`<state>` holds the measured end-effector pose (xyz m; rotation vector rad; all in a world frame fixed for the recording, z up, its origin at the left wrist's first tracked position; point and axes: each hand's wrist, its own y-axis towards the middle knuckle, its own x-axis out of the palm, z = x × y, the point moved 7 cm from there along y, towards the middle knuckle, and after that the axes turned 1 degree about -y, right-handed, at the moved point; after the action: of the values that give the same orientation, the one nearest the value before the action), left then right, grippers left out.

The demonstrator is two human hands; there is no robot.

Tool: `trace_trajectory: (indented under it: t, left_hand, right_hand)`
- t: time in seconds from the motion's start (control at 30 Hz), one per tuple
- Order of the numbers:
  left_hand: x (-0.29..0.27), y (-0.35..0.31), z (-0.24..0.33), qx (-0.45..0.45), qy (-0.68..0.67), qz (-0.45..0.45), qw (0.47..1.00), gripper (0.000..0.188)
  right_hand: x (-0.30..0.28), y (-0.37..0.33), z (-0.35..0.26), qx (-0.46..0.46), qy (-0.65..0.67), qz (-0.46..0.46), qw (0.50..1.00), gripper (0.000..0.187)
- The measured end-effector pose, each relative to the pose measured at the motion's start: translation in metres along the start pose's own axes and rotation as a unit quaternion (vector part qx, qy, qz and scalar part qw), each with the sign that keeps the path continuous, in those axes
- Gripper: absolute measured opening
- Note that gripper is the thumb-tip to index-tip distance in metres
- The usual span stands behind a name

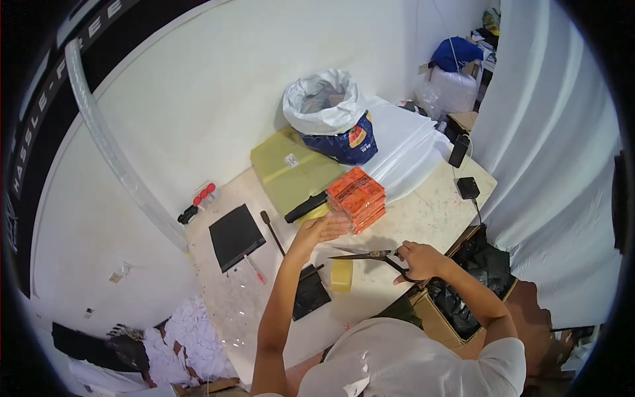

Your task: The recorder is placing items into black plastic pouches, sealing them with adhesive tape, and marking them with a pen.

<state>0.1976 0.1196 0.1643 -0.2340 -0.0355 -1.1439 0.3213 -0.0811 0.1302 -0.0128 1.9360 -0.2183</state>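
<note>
My right hand grips large dark scissors by their handles, the blades parted and pointing left over the table. My left hand is stretched out with its fingers extended, at the near left corner of a stack of orange printed packets in clear plastic. Its fingertips appear to touch the plastic; whether they pinch any of it is not clear. Just below the blades sits a yellow block-like roll. Near my left wrist lies a small black flat piece with a dark stick across its top.
Behind the packets are a black roll, an olive folded sheet, a blue-and-white sack and white sheets. Leftward lie a black pouch, a thin dark tool and a pink marker. A black adapter sits right.
</note>
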Motion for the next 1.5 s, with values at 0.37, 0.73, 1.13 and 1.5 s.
trace_trajectory:
  t: [0.37,0.73,1.13,1.5]
  left_hand:
    - [-0.011,0.008,0.002,0.007,-0.074,0.033,0.997,0.046]
    - [-0.049,-0.019,-0.003,0.071,-0.311,0.046,0.947,0.064]
    - [-0.02,-0.066,-0.009,0.138,-0.219,-0.141,0.956,0.096]
    - [-0.002,-0.125,-0.027,0.148,-0.138,-0.279,0.939,0.083]
  right_hand:
    - [0.016,0.005,0.014,-0.027,-0.02,-0.002,0.999,0.049]
    - [0.089,-0.009,0.077,0.152,0.015,-0.01,0.988,0.049]
    - [0.044,0.016,0.006,0.165,0.593,0.097,0.782,0.033]
    - [0.091,0.084,-0.117,0.037,0.803,-0.162,0.572,0.038]
